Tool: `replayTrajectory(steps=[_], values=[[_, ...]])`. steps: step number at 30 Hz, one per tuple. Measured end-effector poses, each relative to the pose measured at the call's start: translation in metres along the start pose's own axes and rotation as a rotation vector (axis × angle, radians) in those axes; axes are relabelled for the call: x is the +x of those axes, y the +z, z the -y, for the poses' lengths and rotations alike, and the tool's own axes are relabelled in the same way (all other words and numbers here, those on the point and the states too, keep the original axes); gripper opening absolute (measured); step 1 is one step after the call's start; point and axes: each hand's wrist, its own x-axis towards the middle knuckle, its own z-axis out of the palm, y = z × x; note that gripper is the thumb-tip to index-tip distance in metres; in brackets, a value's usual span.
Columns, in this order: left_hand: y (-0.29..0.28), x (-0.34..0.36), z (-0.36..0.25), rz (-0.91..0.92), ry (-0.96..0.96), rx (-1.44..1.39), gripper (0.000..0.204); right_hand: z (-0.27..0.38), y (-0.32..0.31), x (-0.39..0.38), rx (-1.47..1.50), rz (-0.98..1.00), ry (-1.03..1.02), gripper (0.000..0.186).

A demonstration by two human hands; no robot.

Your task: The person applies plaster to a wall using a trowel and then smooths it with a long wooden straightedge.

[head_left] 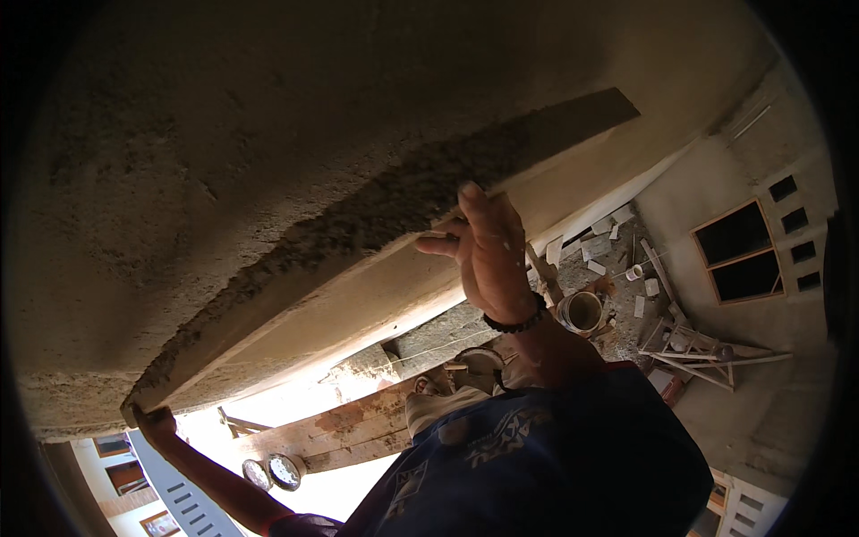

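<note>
A long straightedge board [577, 130] runs slantwise across the rough plastered surface [161, 206], with dark wet mortar [385, 206] heaped along much of its length. At its lower left end, my left hand [157, 425] is closed around the board. Near the middle, my right hand [492, 259], with a dark beaded bracelet on the wrist, has its thumb against the board's edge and its fingers below. Part of that right-hand grip is hidden by the hand itself.
Below me is a plank platform [349, 425] with a round pan [479, 362] and two round containers [284, 472]. To the right stand a bucket [582, 311] and a wooden trestle [707, 353], with scattered block pieces [597, 267]. A framed window [738, 251] is in the right wall.
</note>
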Motion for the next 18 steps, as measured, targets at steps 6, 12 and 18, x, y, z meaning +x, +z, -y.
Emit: replayTrajectory(steps=[6, 12, 18], values=[[-0.041, -0.112, 0.167, 0.006, -0.228, -0.202, 0.04, 0.007, -0.121, -0.019, -0.103, -0.008, 0.189, 0.009], [-0.086, -0.218, 0.263, -0.212, -0.281, -0.23, 0.043, 0.012, -0.204, -0.018, -0.163, -0.043, 0.334, 0.007], [-0.124, -0.332, 0.299, -0.085, -0.109, -0.314, 0.039, 0.034, -0.277, -0.015, -0.173, 0.046, 0.545, 0.009]])
